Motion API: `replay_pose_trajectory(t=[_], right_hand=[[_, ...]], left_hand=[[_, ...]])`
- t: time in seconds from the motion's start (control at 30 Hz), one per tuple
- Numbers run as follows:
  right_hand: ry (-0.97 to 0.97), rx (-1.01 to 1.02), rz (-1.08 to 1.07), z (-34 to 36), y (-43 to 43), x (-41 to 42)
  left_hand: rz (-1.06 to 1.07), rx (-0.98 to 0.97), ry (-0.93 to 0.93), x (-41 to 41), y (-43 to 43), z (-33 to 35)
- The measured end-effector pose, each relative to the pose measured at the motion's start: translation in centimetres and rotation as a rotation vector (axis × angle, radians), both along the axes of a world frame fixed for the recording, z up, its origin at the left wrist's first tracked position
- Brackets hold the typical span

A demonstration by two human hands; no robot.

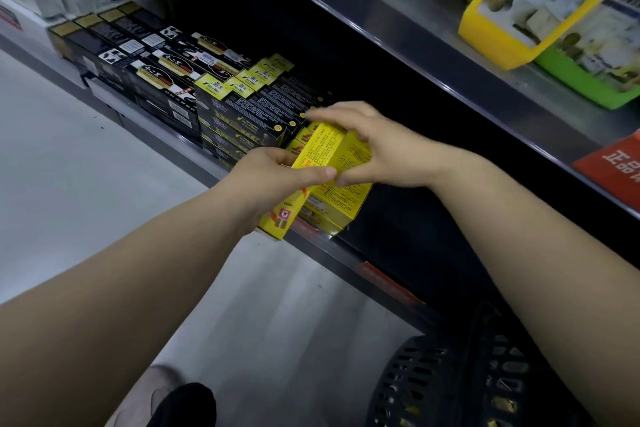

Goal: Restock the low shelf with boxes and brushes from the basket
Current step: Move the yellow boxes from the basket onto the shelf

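Left hand (pixel 284 173) pinches a long yellow box (pixel 313 152). Right hand (pixel 381 149) grips a second yellow box (pixel 351 156) beside it, both at the front edge of the low shelf (pixel 398 229). Rows of black boxes (pixel 242 107) already fill the shelf's left stretch. The basket (pixel 426 385) sits below the shelf, its contents unclear. No brushes are visible, so restocking looks partway done.

Two hands (pixel 277 172) (pixel 379 149), one basket (pixel 412 378)
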State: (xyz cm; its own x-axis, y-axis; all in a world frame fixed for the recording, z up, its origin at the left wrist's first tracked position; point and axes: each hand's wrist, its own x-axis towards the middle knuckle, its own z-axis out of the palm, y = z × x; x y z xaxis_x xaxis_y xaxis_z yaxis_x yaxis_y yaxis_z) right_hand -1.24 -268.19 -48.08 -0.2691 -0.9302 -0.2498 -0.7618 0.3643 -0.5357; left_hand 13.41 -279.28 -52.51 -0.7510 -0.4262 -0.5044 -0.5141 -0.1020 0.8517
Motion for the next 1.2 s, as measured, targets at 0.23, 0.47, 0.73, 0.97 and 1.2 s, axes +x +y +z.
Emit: replay_pose_trajectory(t=[0.23,0.47,0.73,0.97,1.2], right_hand=[[0.123,0.056,-0.178,0.7,2.9,-0.2],[0.161,0.118,-0.799,-2.3,4.2,-4.8],[0.233,0.143,-0.771,-6.8,0.5,-8.2],[0.294,0.391,-0.663,-9.2,-0.9,-7.7],[0.077,0.229,-0.607,-1.9,1.8,-2.1]], left_hand=[[0.116,0.018,0.059,0.0,-0.4,-0.3],[-0.014,-0.107,0.095,-0.2,1.0,-1.3],[-0.233,-0.146,0.023,-0.5,2.1,-2.6],[-0.289,-0.227,0.012,-0.8,2.4,-2.8],[-0.241,-0.107,0.11,-0.2,2.9,0.3]])
